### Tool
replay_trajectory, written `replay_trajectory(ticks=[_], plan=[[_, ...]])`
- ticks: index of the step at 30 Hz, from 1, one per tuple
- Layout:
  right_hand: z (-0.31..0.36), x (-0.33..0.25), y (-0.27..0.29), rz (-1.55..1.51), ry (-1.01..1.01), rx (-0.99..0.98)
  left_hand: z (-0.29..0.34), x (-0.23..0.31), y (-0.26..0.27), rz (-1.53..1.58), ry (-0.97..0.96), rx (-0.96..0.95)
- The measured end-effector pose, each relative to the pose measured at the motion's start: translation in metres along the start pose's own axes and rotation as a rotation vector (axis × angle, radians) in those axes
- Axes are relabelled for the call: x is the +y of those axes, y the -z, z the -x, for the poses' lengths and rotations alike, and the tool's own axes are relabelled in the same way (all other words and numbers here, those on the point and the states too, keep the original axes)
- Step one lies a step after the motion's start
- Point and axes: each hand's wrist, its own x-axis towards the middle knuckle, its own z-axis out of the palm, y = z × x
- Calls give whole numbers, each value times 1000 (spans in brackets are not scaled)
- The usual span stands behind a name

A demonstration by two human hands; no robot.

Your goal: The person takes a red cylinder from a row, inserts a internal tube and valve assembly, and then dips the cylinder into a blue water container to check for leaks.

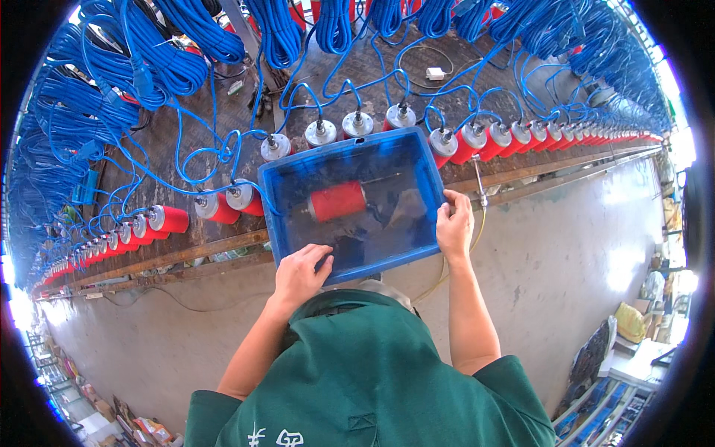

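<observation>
A blue plastic bin point(350, 273) sits at the front edge of the workbench, its near side jutting out toward me. Inside lies a red cylinder point(337, 202) on its side, with a thin rod or wire reaching right from it. The bin's floor looks dark and glossy; I cannot tell for sure whether it holds water. My left hand point(302, 274) is closed over the near left corner of the rim, thumb toward the inside. Around the right rim, my right hand point(456, 225) is closed too, thumb and fingers pinching the wall.
Red cylinders with silver caps point(320, 132) and blue cables line the bench edge on both sides. Coiled blue cables point(275, 33) heap along the back. Right of the bin, a thin metal tube point(480, 182) joins a yellow hose point(477, 232). A white plug point(435, 74) lies behind.
</observation>
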Motion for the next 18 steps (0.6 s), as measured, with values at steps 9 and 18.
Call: replay_trajectory(ticks=[9, 18], plan=[[0, 4, -1, -4, 8, 7, 0, 2, 2, 1, 25, -25], [0, 5, -1, -13, 21, 6, 0, 1, 0, 2, 20, -13]])
